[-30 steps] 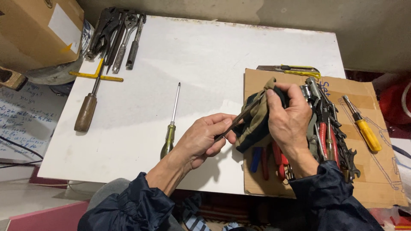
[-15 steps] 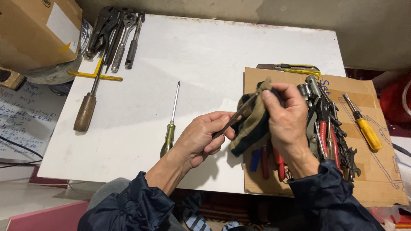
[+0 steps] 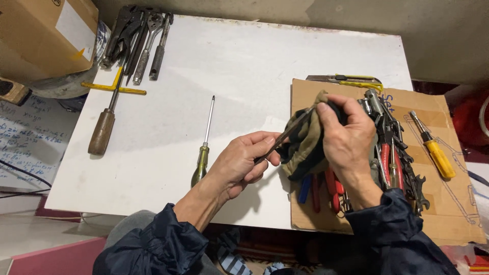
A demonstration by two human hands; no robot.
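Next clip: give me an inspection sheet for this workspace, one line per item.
Surface: white table, with a cardboard sheet on its right side.
Job's things: slim metal tool and olive rag, the rag wrapped round the tool's far end.
Clutter: green-handled screwdriver; wooden-handled tool; wrenches and sockets top left; red-handled pliers and spanners; yellow screwdriver; yellow utility knife.
Hands: left hand pinches the tool; right hand presses the rag.
Cables: thin black cable at far left.
Surroundings: cardboard box, handwritten paper.
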